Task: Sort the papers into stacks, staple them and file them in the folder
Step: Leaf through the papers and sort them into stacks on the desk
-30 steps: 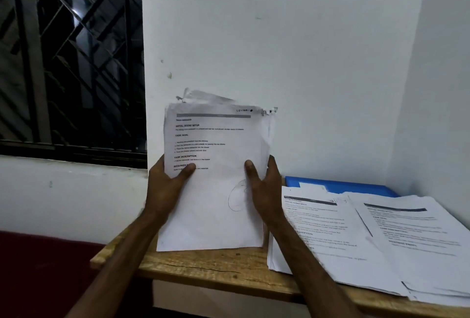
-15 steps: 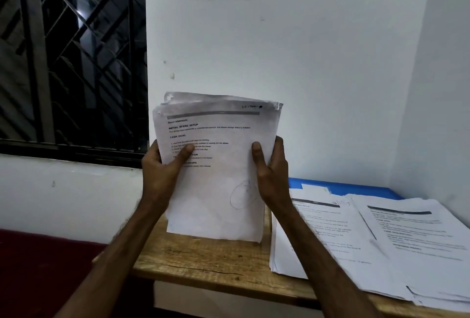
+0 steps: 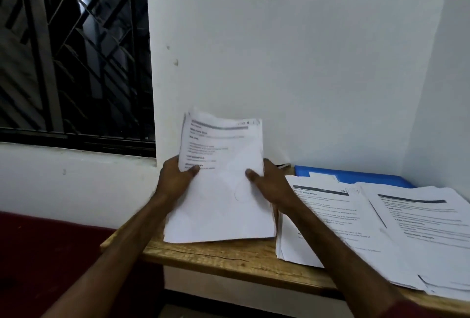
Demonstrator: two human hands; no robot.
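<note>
sheaf of papers: loose thin sheets, floppy and slidey I'd guess, top corners crumpled, so grab both side edges
where: tipped up over the left end of the wooden table, bottom edge about at the wood
left hand: thumb in front, pinching the left edge
right hand: same pinch, right edge

The sheaf of papers now sits lower, tilted back, its bottom edge at the wooden tabletop; both hands come down with it.
</note>
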